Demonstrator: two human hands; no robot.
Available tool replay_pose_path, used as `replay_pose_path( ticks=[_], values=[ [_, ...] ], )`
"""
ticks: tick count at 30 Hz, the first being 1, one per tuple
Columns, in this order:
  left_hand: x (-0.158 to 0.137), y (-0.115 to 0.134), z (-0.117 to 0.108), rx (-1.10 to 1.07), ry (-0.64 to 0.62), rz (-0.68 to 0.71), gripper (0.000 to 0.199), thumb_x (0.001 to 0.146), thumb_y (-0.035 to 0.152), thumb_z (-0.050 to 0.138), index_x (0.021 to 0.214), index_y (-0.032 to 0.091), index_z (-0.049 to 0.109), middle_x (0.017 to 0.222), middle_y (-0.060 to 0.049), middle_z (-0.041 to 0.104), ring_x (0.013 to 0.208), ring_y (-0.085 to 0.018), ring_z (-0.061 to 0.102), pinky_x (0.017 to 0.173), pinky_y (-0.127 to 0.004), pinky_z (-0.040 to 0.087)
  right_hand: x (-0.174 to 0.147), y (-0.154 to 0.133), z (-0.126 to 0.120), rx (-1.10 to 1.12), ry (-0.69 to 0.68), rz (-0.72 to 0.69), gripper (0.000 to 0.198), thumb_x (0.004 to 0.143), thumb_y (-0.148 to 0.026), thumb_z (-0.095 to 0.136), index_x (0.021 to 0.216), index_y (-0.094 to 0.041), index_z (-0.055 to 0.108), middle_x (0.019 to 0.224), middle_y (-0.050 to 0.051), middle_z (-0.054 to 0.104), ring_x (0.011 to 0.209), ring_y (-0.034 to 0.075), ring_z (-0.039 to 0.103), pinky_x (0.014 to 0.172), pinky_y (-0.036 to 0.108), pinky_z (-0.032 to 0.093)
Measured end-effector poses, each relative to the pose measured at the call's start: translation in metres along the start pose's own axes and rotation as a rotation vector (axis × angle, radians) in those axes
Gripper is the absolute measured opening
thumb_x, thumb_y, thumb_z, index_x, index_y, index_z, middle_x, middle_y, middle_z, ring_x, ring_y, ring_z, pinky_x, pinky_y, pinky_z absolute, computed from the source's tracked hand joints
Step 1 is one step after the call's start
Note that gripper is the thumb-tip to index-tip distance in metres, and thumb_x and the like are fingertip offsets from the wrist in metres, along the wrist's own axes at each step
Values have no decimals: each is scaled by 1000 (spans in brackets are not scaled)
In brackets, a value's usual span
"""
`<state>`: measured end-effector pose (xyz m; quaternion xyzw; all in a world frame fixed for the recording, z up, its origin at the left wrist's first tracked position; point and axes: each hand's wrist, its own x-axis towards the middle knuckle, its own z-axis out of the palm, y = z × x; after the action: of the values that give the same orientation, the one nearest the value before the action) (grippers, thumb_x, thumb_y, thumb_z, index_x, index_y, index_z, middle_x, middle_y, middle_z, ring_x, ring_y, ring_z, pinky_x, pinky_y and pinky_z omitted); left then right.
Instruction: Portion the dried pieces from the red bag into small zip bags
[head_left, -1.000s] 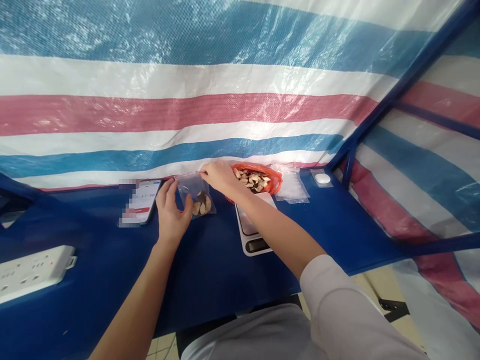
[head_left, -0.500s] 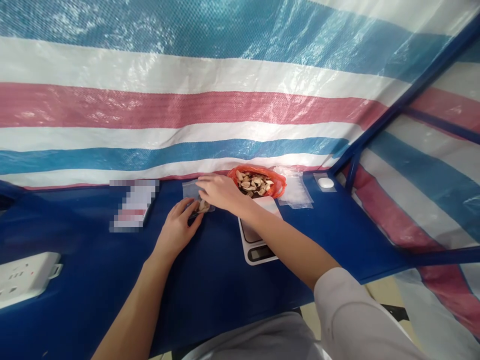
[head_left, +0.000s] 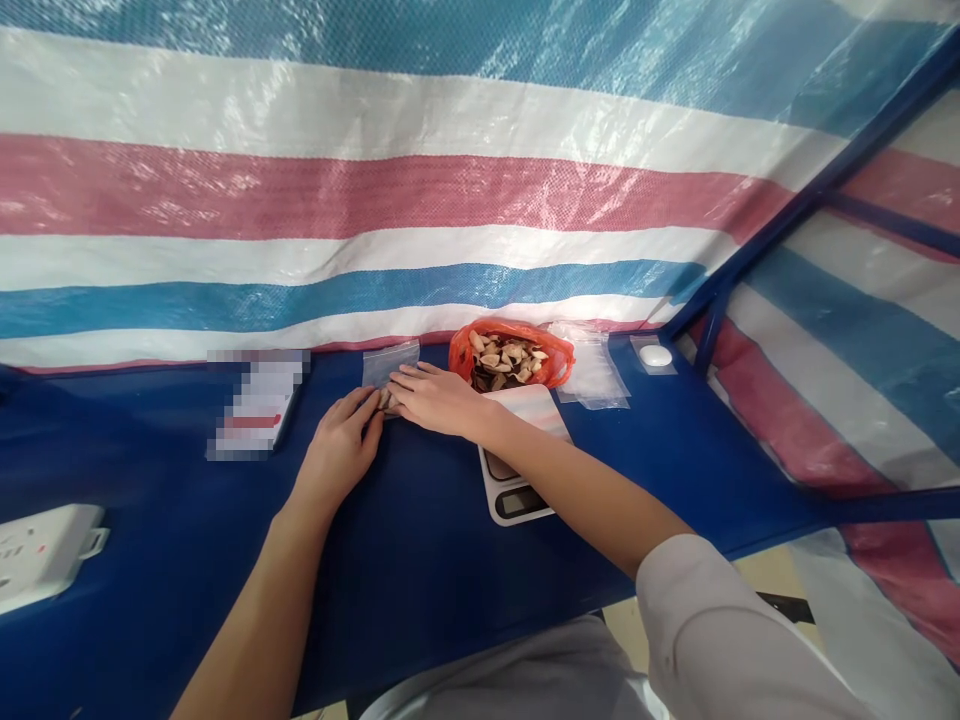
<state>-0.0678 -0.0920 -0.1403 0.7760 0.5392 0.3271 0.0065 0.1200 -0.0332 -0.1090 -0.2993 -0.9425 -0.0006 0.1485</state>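
A clear zip bag lies flat on the blue table, with a few pale brown dried pieces at its near end. My left hand grips that end from the left, thumb and fingers curled round it. Across the bag from the right lies my right hand, its fingers stretched out flat and pressing on the plastic. Beside my right wrist an orange-red plastic bag gapes, full of similar dried pieces. Under my right forearm sits a white kitchen scale, partly covered by the arm.
More clear zip bags are stacked right of the orange-red bag. A white rounded object rests on a small clear bag farther right. To the left are a blurred-out box and a white power strip. Striped sheeting hangs behind the table.
My right hand has come down from the zip bag's upper part and now lies flat near its filled end. My left hand has shifted slightly left, still at the bag.
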Motion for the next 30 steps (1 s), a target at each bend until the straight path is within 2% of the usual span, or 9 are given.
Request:
replay_pose_path(
  ticks=[7,17,23,30],
  values=[
    [5,-3,1,30,39,-26,40,96,36,45,122,17,69,127,-16,68,115,-34,65,103,-52,51,11,5,1,3,-54,14,39,103,-27,46,134,-8,61,145,17,56,138,25,51,119,38,37],
    [7,-1,-2,57,82,-34,37,95,37,47,114,18,72,119,-16,71,108,-33,66,98,-50,52,4,-1,-17,-7,1,12,41,102,-27,47,133,-4,61,142,18,59,137,28,51,119,40,36],
    [11,22,-3,133,108,32,34,96,34,47,117,19,70,121,-13,71,114,-31,66,109,-53,43,-32,-1,-43,21,127,48,36,101,-26,49,130,-10,65,142,15,60,140,26,49,121,42,36],
    [22,60,4,120,70,163,34,98,33,47,118,18,70,125,-13,70,119,-30,64,111,-50,43,-104,12,-72,83,255,117,36,101,-28,48,130,-18,67,141,10,61,140,25,49,121,44,38]
  ],
)
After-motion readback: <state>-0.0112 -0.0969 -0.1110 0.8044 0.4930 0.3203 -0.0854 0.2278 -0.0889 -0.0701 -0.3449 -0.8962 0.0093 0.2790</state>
